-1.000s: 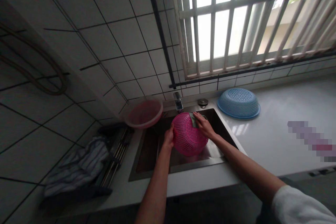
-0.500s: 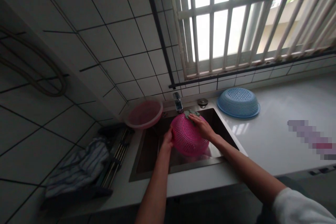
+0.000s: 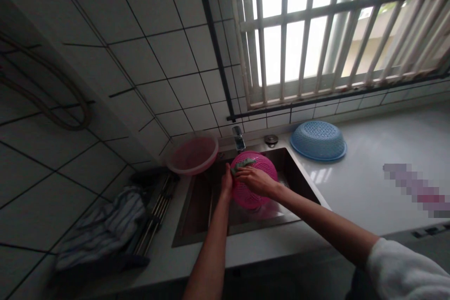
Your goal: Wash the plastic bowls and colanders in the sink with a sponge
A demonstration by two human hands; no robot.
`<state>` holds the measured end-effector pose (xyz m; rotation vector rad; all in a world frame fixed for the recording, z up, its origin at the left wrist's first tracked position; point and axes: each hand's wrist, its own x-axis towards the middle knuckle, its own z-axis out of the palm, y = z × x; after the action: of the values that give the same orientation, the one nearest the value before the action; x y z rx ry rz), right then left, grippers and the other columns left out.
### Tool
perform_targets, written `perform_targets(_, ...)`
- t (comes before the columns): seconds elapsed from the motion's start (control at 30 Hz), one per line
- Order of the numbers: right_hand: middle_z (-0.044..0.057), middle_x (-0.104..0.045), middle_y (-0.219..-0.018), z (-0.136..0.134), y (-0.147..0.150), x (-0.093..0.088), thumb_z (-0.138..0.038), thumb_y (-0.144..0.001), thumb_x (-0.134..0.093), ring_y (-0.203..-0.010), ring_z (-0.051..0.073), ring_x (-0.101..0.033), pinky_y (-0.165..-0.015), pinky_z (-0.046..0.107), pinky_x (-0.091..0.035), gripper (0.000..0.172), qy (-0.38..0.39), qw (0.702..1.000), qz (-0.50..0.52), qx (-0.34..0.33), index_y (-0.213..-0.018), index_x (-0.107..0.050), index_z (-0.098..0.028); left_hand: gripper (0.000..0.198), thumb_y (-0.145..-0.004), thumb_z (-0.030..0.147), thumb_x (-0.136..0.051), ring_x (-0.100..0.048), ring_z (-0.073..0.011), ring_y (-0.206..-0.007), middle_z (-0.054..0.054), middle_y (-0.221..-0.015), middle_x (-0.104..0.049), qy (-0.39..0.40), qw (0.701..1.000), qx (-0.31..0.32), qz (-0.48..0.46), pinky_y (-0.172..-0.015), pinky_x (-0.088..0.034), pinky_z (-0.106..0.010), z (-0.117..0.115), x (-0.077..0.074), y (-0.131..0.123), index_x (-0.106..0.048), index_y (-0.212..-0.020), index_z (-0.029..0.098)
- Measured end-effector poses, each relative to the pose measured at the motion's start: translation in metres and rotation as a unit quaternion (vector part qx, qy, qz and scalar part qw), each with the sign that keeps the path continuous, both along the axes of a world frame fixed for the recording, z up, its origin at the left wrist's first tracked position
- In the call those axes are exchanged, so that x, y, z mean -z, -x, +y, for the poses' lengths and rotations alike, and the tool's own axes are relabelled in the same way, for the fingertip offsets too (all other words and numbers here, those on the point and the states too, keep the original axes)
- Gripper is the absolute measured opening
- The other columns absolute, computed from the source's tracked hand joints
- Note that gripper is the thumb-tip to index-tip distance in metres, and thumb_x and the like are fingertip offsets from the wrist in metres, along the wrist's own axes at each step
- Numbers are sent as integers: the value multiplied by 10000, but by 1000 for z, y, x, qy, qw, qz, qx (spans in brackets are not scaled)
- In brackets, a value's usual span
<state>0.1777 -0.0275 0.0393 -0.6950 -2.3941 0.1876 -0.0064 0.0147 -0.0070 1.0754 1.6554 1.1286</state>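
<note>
A bright pink colander (image 3: 264,168) is held over the sink (image 3: 302,187), its perforated base turned up toward me. My left hand (image 3: 227,181) grips its left rim. On the upper left of the colander, my right hand (image 3: 252,179) presses a green cloth (image 3: 243,165) against the holes. The cloth is partly hidden beneath the fingers. Just behind the colander stands the chrome faucet (image 3: 238,139).
A pale pink basin (image 3: 193,153) rests at the sink's back left corner. To the right, a blue basket (image 3: 319,140) lies upside down on the white counter (image 3: 362,168). A striped cloth (image 3: 105,227) covers part of a metal rack (image 3: 154,215) at the left.
My right hand has slid the green cloth leftward across the colander, from its top edge to its upper left. My left hand still holds the rim.
</note>
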Motion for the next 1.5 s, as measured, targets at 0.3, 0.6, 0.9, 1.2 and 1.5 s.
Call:
perform_targets(0.3, 112, -752, -1289, 45, -46, 14, -361, -1061, -469, -1188, 304, -718, -1043, 410, -541, 406, 211, 933, 74, 283, -1328, -738, -216, 856, -666, 1048, -389, -486, -171, -588, -19, -566, -523, -45, 995, 51, 67, -554, -317, -299, -7, 4, -9, -530, -565, 209)
perform_targets(0.6, 101, -629, -1486, 33, -37, 47, -300, -1053, -504, -1411, 261, -569, -1196, 446, -454, 413, 118, 965, 116, 202, -1426, -669, -229, 329, -998, 284, -411, -665, -244, -1108, -132, -1160, -736, -195, 950, 80, 232, -1013, -461, -358, -14, -8, -26, -715, -1085, 192)
perform_targets(0.9, 83, -588, -1534, 13, -5, 43, -271, -1038, -562, -1509, 267, -450, -1249, 498, -377, 441, 50, 995, 75, 49, -1474, -625, -266, 484, -947, 575, -546, -599, -207, -681, -44, -675, -656, -65, 987, 24, 147, -641, -378, -288, -10, -5, -4, -686, -675, 201)
perform_targets(1.2, 96, -657, -1452, 44, -56, 63, -337, -1049, -483, -1383, 269, -595, -1186, 477, -455, 410, 186, 915, 228, 276, -1378, -703, -233, 640, -834, 808, -581, -491, -148, -668, 7, -691, -569, -155, 984, 93, -1, -635, -376, -262, -9, 11, -16, -607, -711, 180)
perform_targets(1.5, 86, -654, -1456, -3, 11, 37, -168, -1001, -576, -1446, 259, -515, -1266, 532, -345, 416, 3, 997, 51, 55, -1393, -686, -256, 293, -963, 290, -442, -679, -217, -972, -93, -1016, -761, -179, 975, 40, 127, -931, -489, -335, -7, 1, -11, -711, -898, 193)
